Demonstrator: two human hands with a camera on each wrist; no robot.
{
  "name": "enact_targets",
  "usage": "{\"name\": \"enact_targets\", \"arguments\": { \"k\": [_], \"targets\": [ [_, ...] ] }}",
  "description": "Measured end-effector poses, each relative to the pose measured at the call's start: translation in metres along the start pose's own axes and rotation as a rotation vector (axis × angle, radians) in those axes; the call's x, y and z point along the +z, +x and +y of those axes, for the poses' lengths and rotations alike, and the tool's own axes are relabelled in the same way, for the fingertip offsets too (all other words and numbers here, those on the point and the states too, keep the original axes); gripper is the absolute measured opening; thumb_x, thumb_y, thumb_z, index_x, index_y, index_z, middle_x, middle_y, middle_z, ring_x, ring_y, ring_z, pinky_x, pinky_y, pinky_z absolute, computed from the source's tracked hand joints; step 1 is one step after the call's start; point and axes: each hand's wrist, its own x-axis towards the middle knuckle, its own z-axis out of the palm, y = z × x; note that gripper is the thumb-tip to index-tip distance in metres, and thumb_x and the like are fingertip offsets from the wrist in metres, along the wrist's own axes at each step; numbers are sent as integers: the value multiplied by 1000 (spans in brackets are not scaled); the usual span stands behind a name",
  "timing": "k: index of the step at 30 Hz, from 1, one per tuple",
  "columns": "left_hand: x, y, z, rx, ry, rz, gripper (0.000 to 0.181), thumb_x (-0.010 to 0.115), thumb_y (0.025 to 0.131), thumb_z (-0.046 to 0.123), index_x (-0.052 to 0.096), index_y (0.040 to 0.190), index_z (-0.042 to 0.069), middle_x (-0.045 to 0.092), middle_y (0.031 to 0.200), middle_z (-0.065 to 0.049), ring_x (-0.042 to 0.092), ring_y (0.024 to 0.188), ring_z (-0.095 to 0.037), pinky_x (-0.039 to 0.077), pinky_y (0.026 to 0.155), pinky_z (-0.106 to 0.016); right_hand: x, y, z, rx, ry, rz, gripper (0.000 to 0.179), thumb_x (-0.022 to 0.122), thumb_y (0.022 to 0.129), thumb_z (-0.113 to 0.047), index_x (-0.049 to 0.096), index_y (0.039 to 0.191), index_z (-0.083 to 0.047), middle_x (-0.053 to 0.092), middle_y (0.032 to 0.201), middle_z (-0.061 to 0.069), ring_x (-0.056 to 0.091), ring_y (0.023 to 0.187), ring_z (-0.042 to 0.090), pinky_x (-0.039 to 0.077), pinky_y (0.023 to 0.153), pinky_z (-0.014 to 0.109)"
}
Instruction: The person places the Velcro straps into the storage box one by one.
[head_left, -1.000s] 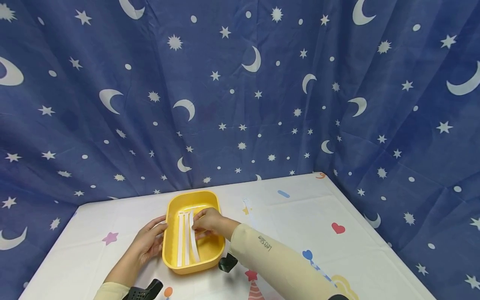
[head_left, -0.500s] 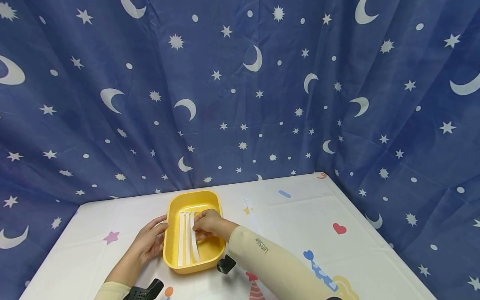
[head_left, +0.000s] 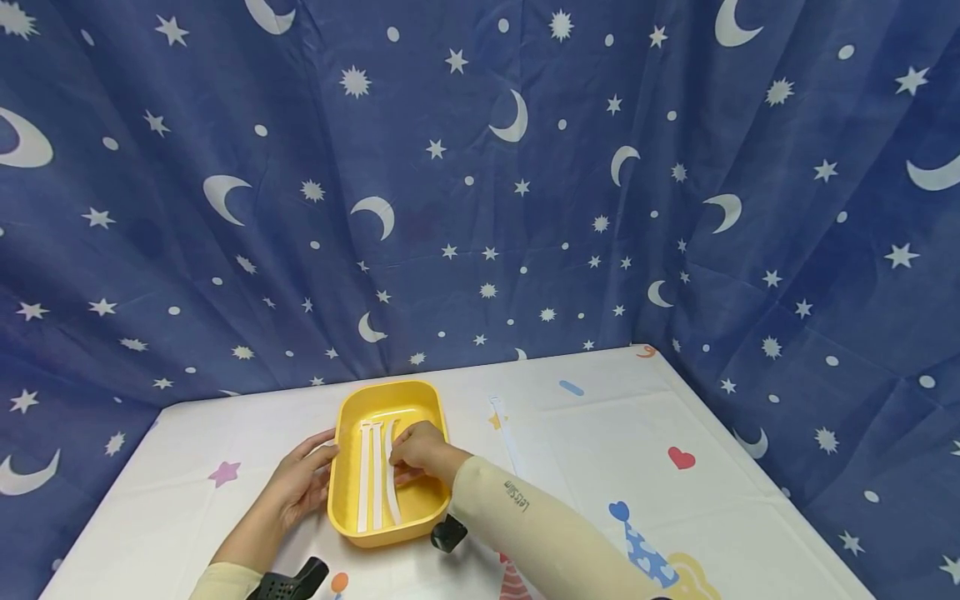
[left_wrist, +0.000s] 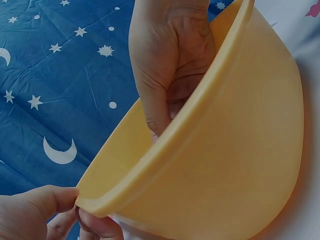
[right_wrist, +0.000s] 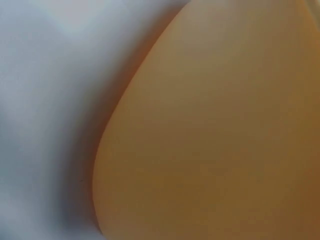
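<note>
1. The yellow tray (head_left: 390, 385) sits on the white surface (head_left: 585, 442), between the two hands and close enough for both to work on it.
2. The left hand (head_left: 296, 479) has its grip pinching the tray's left rim, a finger on either side of the edge, presumably to steady the light-looking tray.
3. The right hand (head_left: 422, 450) reaches over the opposite rim with bent fingers, their tips against the curved strip (head_left: 393, 496). Whether this grip pinches the strip or only presses its side, I cannot tell; the tray wall hides the tips from the left wrist view, and the right wrist view shows none.
4. Left of it inside the tray lie two straight strips (head_left: 371, 479), side by side and roughly parallel, a layout that probably keeps them from tangling.
5. Another pale strip (head_left: 504, 425) lies outside, right of the tray, partly behind the right forearm; its purpose there is unclear.
</note>
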Motion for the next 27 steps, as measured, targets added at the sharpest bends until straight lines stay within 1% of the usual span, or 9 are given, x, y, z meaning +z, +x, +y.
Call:
{"name": "enact_targets", "arguments": {
  "k": [8,14,20,27],
  "targets": [
    [0,-1,-1,-2,5,5,60,52,101,16,25,155,9,57,113,-3,65,88,-8,59,81,-28,5,7,8,-4,-76,53,22,72,78,12,60,71,-4,56,54,7,55,42,13,59,48,32],
    [0,0,-1,3,14,3,59,52,101,16,25,154,9,58,110,-2,65,87,-7,59,79,-27,6,9,14,-49,-114,66,22,72,78,10,58,71,-6,57,51,6,53,40,13,56,43,29],
    [0,-1,0,4,23,-1,60,52,101,16,25,154,9,61,107,-1,65,88,-9,60,78,-27,7,9,17,-75,-114,82,22,72,78,10,58,71,-6,58,52,7,53,39,12,55,42,28],
    [0,-1,2,0,19,1,60,52,101,16,25,154,9,60,107,-1,65,86,-8,60,77,-26,9,9,17,-86,-128,122,24,73,75,12,58,69,-6,58,50,7,53,38,12,55,41,29]
  ]
}}
